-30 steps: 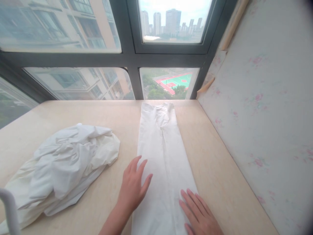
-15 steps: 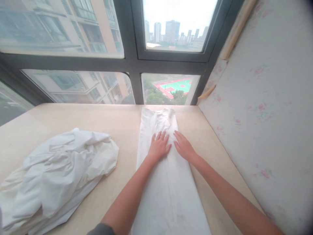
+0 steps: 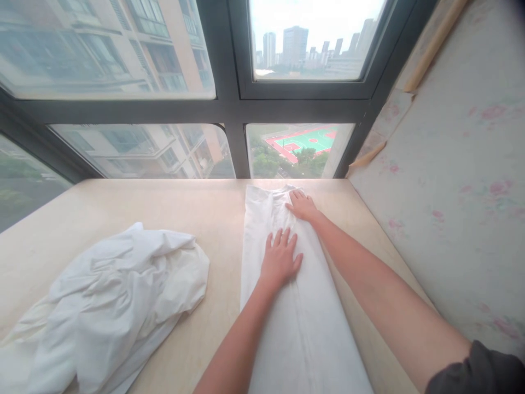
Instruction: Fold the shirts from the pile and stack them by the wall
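A long white cloth (image 3: 303,323), folded into a narrow strip, lies on the pale wooden surface and reaches almost to the window frame. My left hand (image 3: 280,258) rests palm down on its middle part, fingers spread. Farther up, my right hand (image 3: 302,204) lies flat on the right side of the cloth's far end, near its gathered top edge. Neither hand grips anything. Small wrinkles show in the cloth around the far end.
A crumpled white cloth (image 3: 110,301) is heaped on the wooden surface (image 3: 164,202) at the left. Behind stands a dark window frame (image 3: 156,111). A flowered papered wall (image 3: 451,164) with peeling edges borders the right side.
My right hand has moved forward to the far end of the folded cloth. My left hand has shifted slightly back toward me over the cloth. The camera view has turned a little left.
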Demonstrator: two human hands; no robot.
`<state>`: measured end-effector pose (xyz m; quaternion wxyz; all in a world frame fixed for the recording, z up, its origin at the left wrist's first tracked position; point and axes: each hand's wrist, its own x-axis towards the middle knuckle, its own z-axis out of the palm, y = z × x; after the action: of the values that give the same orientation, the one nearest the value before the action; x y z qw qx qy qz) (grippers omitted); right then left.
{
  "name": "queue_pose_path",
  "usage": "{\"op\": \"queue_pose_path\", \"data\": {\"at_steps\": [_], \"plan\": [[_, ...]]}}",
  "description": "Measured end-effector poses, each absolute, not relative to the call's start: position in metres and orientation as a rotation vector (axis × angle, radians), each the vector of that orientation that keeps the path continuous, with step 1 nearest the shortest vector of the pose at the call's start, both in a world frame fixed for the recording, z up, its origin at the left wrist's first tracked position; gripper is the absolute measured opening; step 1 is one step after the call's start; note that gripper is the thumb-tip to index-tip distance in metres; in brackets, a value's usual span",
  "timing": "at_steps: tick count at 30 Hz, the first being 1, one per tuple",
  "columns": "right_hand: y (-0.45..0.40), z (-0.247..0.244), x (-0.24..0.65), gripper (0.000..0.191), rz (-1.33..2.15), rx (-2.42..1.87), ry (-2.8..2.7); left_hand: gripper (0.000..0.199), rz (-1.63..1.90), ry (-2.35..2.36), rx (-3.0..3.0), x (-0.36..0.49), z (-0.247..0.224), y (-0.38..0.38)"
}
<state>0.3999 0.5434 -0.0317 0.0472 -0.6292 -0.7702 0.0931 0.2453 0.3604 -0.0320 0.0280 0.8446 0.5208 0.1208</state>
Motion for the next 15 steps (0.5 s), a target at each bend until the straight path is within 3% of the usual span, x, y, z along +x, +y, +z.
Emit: {"op": "queue_pose_path", "data": {"at_steps": [9, 15], "plan": [[0.558, -0.038, 0.4, 0.061, 0.418, -1.898, -2.151, 0.056, 0.38, 1.625, 2.613, 0.246, -0.032, 0.362], [0.511, -0.051, 0.435, 0.057, 0.39, -1.832, -1.903, 0.056, 0.372, 1.632, 2.616, 0.246, -0.032, 0.362]]}}
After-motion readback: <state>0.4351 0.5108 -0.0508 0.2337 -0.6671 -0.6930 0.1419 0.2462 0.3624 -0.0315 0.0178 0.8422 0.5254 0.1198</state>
